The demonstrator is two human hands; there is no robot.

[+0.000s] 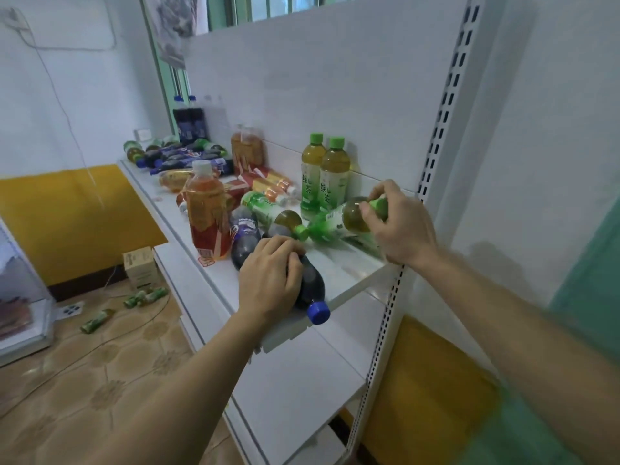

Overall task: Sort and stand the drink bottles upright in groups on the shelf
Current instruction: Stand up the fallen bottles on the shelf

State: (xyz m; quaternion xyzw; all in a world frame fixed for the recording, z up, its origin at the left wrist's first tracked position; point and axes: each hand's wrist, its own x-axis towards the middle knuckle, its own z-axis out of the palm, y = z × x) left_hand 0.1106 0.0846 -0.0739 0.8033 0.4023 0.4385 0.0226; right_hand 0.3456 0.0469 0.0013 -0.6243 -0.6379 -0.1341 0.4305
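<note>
Tilted green tea bottle (339, 221) beside two upright ones (323, 176) on shelf (345, 280).

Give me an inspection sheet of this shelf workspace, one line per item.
Surface: white shelf, bottles covering most of it.
Job's things: two green tea bottles upright at the back panel; one orange tea bottle upright near the front edge; two dark bottles upright at the far end; many others lying down.
Clutter: bottles on the floor; a small carton.
Hands: left hand grips a lying dark bottle with blue cap; right hand holds a tilted green tea bottle by its neck.
Cables: wire down the wall; cords on the floor.
Surroundings: white and yellow wall, tiled floor.
</note>
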